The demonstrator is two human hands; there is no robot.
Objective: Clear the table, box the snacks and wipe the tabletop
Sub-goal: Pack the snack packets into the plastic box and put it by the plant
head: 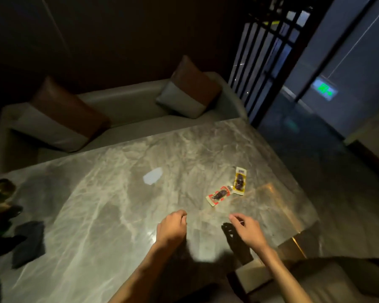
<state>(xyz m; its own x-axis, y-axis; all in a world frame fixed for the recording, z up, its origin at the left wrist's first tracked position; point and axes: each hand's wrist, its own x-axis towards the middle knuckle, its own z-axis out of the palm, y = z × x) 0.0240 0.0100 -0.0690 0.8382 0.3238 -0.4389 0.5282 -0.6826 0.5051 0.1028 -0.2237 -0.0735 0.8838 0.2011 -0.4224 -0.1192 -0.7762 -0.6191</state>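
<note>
Both hands hover low over the near part of the tabletop [118,193], and neither has hold of a packet. The left hand [172,226] is loosely curled, fingers folded under, and seems empty. The right hand [246,228] is half open with fingers drooping; a thin pale sliver shows at its fingertips, but I cannot tell whether it is a scrap being pinched or only a glint. Just beyond the right hand lie two small snack packets, touching at their ends: a red-edged packet [219,195] nearer, and a yellow packet [240,180] angled away behind it. Both look like flat, sealed plastic sleeves with a dark lump inside, so I would judge them very light, limp and slick, inclined to skate on the polished stone. Pinching a crimped end or sliding one to the table's edge should work better than pressing on the middle. Farther left, a dark cloth [29,243] lies crumpled near the edge, well apart from the packets.
</note>
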